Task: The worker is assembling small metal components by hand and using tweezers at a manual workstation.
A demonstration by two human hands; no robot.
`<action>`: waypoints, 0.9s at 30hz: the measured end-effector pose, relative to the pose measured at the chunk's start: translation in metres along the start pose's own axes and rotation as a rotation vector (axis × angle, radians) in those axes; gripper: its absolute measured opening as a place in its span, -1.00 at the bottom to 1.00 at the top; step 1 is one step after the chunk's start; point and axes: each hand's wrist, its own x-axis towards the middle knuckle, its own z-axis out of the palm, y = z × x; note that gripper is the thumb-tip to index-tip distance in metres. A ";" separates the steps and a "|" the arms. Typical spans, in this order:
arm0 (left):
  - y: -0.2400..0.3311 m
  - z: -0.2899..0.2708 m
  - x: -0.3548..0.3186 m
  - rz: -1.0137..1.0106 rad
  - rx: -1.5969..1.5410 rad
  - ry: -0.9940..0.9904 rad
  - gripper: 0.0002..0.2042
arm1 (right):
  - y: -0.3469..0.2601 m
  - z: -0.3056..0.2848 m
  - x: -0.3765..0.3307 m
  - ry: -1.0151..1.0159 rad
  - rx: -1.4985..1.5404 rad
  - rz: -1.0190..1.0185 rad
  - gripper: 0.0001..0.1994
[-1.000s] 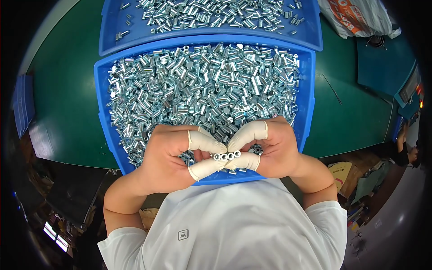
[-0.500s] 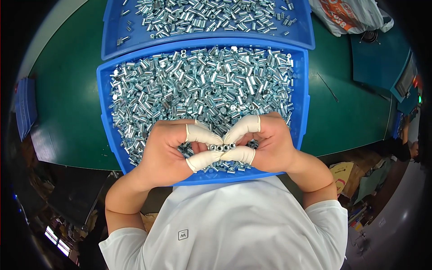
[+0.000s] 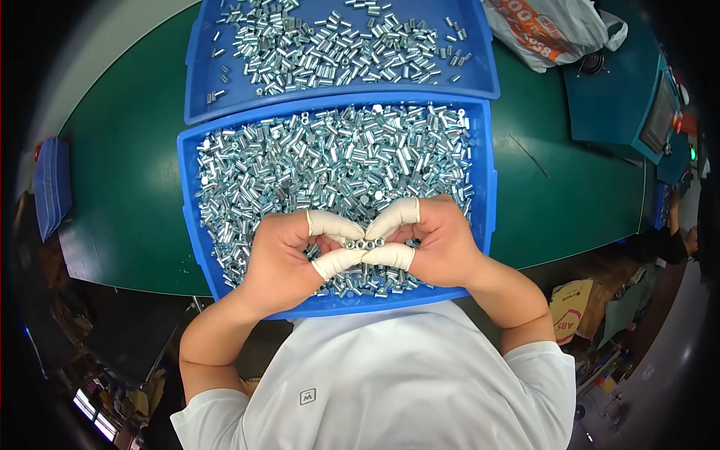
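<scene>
My left hand (image 3: 282,253) and my right hand (image 3: 444,241) meet over the near side of a blue bin (image 3: 490,180). White finger covers sheathe the thumbs and index fingers. Between those fingertips a short row of small shiny metal sleeves (image 3: 365,244) is pinched from both ends, their round hollow ends turned up toward me. Both hands are closed on this row. Beneath them, many loose metal sleeves (image 3: 322,161) fill the bin, lying in every direction. The other fingers curl behind and are partly hidden.
A second blue bin (image 3: 480,71) behind holds a thinner spread of sleeves. On the green table (image 3: 120,202) are a plastic bag (image 3: 551,34), a thin dark rod (image 3: 530,156) and a teal machine (image 3: 611,105) at right. A blue container (image 3: 52,187) stands at far left.
The view has shifted, so the bins sit lower in the picture. Both hands keep the same pinch on the row of sleeves, with little other movement.
</scene>
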 end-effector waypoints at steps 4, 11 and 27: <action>0.022 -0.008 0.009 -0.005 0.129 -0.052 -0.77 | -0.016 -0.006 0.004 -0.022 -0.101 -0.016 -0.82; 0.037 -0.024 0.089 0.241 0.510 0.124 -0.80 | -0.025 -0.047 0.074 0.140 -0.262 -0.082 -0.81; 0.025 -0.072 0.121 0.442 0.755 0.362 -0.81 | -0.006 -0.104 0.088 0.600 -0.606 -0.473 -0.83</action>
